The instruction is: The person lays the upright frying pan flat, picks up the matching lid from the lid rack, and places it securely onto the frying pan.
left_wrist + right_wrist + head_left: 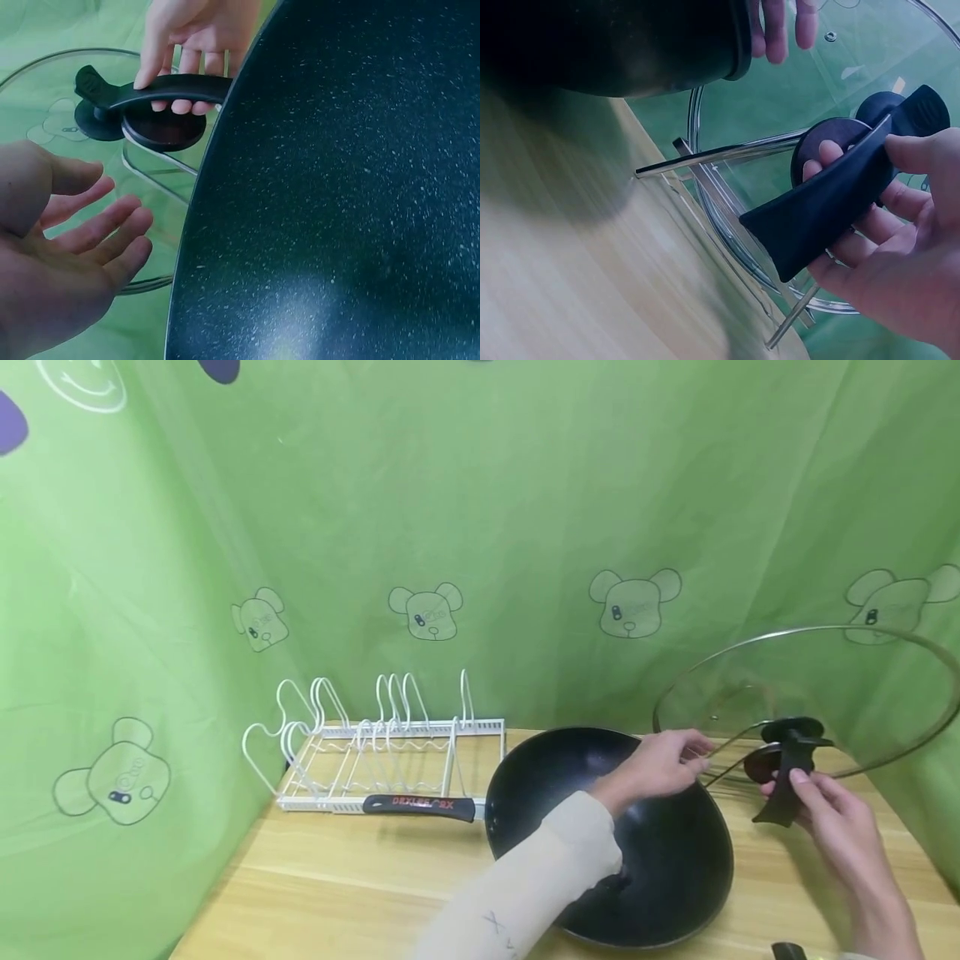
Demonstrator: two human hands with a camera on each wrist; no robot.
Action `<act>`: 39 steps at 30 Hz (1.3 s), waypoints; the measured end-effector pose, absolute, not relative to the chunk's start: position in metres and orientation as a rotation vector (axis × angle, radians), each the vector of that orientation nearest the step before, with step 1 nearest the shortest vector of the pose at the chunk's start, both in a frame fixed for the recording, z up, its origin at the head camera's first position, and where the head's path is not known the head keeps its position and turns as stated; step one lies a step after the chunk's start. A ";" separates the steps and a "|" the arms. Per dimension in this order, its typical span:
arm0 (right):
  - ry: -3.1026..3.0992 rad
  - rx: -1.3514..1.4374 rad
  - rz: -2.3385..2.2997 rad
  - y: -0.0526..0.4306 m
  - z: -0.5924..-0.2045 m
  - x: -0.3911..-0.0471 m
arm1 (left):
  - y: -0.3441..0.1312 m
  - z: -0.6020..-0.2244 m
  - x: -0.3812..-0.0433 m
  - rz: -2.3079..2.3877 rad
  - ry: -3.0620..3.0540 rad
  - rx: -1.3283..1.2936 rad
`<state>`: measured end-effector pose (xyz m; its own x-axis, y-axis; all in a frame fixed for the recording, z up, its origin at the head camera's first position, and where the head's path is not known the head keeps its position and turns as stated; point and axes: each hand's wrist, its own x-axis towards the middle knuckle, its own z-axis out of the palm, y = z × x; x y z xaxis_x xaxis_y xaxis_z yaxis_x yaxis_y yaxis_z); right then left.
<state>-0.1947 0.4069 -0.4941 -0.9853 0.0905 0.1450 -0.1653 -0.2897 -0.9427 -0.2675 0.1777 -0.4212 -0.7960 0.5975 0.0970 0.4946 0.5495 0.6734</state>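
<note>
My right hand (843, 827) grips the curved black handle (821, 202) of a large glass lid (862, 702), thumb on one side and fingers behind. The lid stands tilted on edge at the right, its metal rim uppermost in the head view. A bent metal wire stand (720, 156) reaches out beside a dark round disc (166, 129) near the handle. My left hand (663, 764) reaches across a black wok (667, 877) towards the wire, fingers relaxed and slightly bent. In the left wrist view that hand (71, 255) holds nothing; contact with the wire cannot be told.
Left of the wok, a white wire rack (412, 727) stands at the table's back. The wok's black handle (420, 806) points left along the rack's front. A dark object (787, 952) shows at the bottom edge. Green curtain (525, 527) hangs behind the wooden table (337, 877).
</note>
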 end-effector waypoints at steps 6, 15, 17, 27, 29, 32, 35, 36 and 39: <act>-1.658 0.210 2.516 0.410 -0.495 -0.194 | 0.191 -0.425 -0.266 1.218 2.634 0.813; -1.605 0.280 2.588 0.408 -0.495 -0.192 | 0.206 -0.436 -0.263 1.296 2.658 0.756; -1.599 0.267 2.588 0.407 -0.495 -0.193 | 0.209 -0.437 -0.264 1.297 2.673 0.749; -1.589 0.219 2.590 0.402 -0.490 -0.195 | 0.221 -0.447 -0.268 1.114 2.833 0.762; -1.600 0.216 2.587 0.400 -0.490 -0.196 | 0.223 -0.448 -0.269 0.984 2.921 0.751; -1.602 0.214 2.602 0.400 -0.490 -0.195 | 0.226 -0.450 -0.270 0.821 3.003 0.749; -1.611 0.198 2.603 0.401 -0.490 -0.195 | 0.230 -0.451 -0.271 0.787 3.009 0.771; -1.618 0.183 2.596 0.401 -0.490 -0.194 | 0.231 -0.452 -0.272 0.806 2.998 0.777; -1.627 0.164 2.578 0.403 -0.490 -0.194 | 0.236 -0.452 -0.272 0.883 2.975 0.779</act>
